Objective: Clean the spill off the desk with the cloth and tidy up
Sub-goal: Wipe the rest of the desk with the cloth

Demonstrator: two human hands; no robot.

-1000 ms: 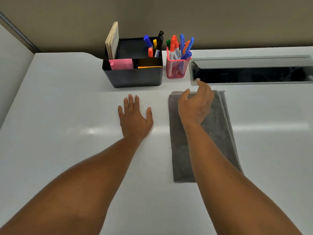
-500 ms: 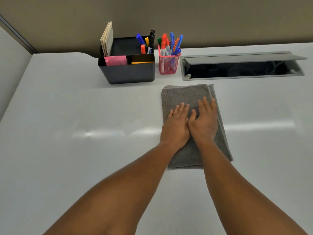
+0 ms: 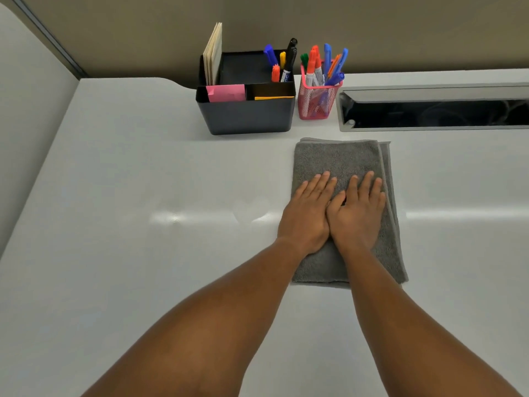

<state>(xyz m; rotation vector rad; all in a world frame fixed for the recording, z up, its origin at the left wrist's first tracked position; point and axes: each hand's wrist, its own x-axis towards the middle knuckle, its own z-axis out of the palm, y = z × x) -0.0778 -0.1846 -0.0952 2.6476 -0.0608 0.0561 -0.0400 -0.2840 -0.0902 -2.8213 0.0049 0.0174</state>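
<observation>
A grey cloth (image 3: 337, 159), folded into a long rectangle, lies flat on the white desk (image 3: 143, 224) just in front of the pen holders. My left hand (image 3: 307, 216) and my right hand (image 3: 357, 216) rest side by side on the cloth's middle, palms down, fingers stretched out and thumbs touching. Neither hand grips anything. I see no spill on the desk surface.
A black desk organiser (image 3: 247, 116) with cards, sticky notes and pens stands at the back. Beside it is a pink mesh cup (image 3: 316, 103) of markers. A long open cable slot (image 3: 435, 113) runs along the back right. A partition wall borders the left.
My left hand came off the bare desk onto the cloth. My right hand moved from the cloth's far end to its middle. Both now press flat together.
</observation>
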